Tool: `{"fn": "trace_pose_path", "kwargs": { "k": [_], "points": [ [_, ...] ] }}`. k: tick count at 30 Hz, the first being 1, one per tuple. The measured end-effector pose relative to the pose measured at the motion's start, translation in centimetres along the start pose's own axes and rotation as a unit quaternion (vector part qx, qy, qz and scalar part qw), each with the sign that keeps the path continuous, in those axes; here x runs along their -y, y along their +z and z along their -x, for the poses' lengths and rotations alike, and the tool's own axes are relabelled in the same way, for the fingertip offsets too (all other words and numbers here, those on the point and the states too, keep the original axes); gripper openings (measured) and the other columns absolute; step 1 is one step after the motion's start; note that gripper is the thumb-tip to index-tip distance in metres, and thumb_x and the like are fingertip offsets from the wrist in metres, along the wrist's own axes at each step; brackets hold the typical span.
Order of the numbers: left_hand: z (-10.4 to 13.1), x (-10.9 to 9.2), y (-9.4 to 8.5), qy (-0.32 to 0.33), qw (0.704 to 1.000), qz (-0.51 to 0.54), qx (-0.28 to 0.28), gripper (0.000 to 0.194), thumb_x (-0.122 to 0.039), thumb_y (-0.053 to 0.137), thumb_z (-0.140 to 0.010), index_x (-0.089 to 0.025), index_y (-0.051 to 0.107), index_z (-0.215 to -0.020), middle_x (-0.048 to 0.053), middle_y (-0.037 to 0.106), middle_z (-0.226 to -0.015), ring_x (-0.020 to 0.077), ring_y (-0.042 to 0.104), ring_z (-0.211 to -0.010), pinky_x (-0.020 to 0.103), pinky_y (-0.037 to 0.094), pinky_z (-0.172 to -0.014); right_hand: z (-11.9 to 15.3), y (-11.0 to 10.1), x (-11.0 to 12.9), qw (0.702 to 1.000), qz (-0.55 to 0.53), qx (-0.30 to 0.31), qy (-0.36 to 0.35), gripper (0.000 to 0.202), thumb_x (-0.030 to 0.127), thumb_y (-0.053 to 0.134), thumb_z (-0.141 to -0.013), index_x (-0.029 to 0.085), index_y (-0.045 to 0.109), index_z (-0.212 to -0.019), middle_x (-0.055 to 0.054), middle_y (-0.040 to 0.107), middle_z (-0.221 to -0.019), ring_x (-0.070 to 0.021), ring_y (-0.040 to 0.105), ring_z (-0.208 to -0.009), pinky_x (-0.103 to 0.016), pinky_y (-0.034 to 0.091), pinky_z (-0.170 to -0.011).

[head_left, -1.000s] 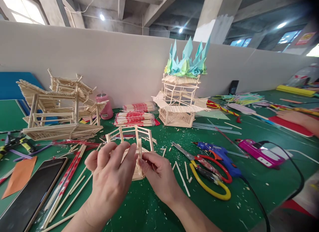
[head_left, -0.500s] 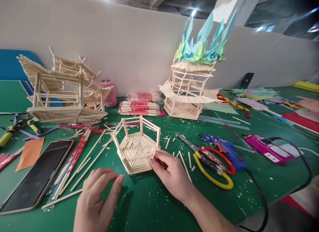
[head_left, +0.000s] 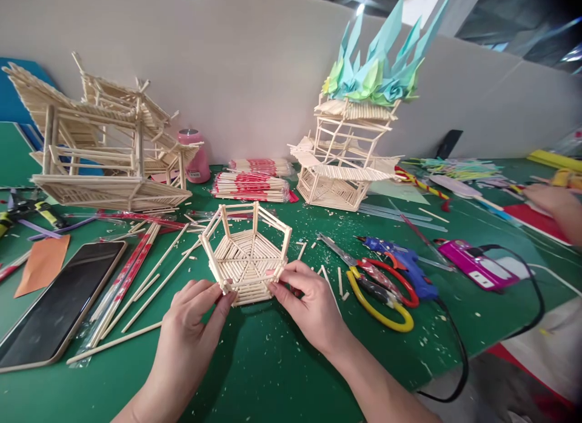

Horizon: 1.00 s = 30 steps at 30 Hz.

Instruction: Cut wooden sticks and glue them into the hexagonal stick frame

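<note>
"So, how to handle the near rail (head_left: 250,283) well?"
"Lightly, I'd say: even pressure at both ends, rail level, so nothing twists."
"And the fingers?"
"Left hand (head_left: 194,323) and right hand (head_left: 314,305) each pinch a near corner; the frame (head_left: 249,258) sits between their fingertips, most of it reaching away beyond them."

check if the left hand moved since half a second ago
Yes. Judged against the phone, the left hand has moved right and slightly forward; it now touches the near left corner of the stick frame, having been apart from it before.
</note>
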<state>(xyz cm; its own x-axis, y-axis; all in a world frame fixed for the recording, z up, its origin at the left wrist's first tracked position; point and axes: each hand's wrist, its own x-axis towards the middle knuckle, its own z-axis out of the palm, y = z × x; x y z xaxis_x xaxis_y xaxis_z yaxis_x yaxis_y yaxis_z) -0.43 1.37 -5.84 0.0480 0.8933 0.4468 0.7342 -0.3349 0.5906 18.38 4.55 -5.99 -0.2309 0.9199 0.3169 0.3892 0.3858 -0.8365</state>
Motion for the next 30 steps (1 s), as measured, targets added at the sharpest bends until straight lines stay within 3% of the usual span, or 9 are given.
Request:
{"fn": "trace_pose_path", "kwargs": {
  "k": [14,20,23,26,30],
  "points": [
    [-0.4,0.0,-0.1,0.022,0.999,-0.040,0.014,0.029,-0.030,0.046,-0.087,-0.020,0.065,-0.067,0.002,0.064,-0.062,0.0180,0.057,-0.058,0.029,0.044,-0.054,-0.1,0.0,0.3,0.997,0.064,-0.019,-0.032,0.017,0.020,0.057,-0.084,0.018,0.067,-0.070,-0.005,0.062,-0.073,-0.0179,0.060,-0.070,-0.030,0.049,-0.062],
    [-0.4,0.2,-0.5,0.018,0.999,-0.044,-0.003,0.028,-0.030,0.047,-0.086,-0.021,0.064,-0.065,0.002,0.066,-0.065,0.0184,0.061,-0.062,0.028,0.047,-0.055,0.0,0.3,0.7,0.998,0.052,-0.003,-0.035,0.016,0.019,0.055,-0.084,0.018,0.068,-0.073,-0.005,0.062,-0.075,-0.0187,0.060,-0.073,-0.032,0.050,-0.065],
    [-0.6,0.5,-0.9,-0.001,1.000,-0.029,0.000,0.027,-0.033,0.048,-0.084,-0.021,0.062,-0.065,0.004,0.069,-0.074,0.0194,0.064,-0.067,0.027,0.049,-0.056,0.4,0.2,0.8,0.999,0.036,0.015,-0.038,0.015,0.016,0.055,-0.081,0.017,0.067,-0.089,-0.007,0.064,-0.083,-0.0189,0.060,-0.076,-0.031,0.051,-0.065],
    [-0.9,1.2,-1.0,-0.027,0.999,-0.013,0.012,0.025,-0.036,0.050,-0.083,-0.022,0.064,-0.068,0.004,0.071,-0.083,0.0212,0.066,-0.076,0.028,0.051,-0.062,0.9,-0.7,0.4,0.998,0.048,-0.022,-0.015,0.027,0.014,0.049,-0.081,0.015,0.063,-0.104,-0.006,0.063,-0.080,-0.0160,0.057,-0.067,-0.028,0.049,-0.057],
    [-1.4,2.2,-1.3,-0.079,0.997,-0.013,0.017,0.022,-0.039,0.052,-0.080,-0.024,0.066,-0.075,0.004,0.071,-0.094,0.0232,0.065,-0.090,0.029,0.052,-0.072,0.5,-2.2,-0.4,0.993,0.082,-0.083,0.030,0.025,0.016,0.045,-0.083,0.016,0.061,-0.103,-0.005,0.061,-0.079,-0.0140,0.053,-0.060,-0.026,0.046,-0.053]
  ]
}}
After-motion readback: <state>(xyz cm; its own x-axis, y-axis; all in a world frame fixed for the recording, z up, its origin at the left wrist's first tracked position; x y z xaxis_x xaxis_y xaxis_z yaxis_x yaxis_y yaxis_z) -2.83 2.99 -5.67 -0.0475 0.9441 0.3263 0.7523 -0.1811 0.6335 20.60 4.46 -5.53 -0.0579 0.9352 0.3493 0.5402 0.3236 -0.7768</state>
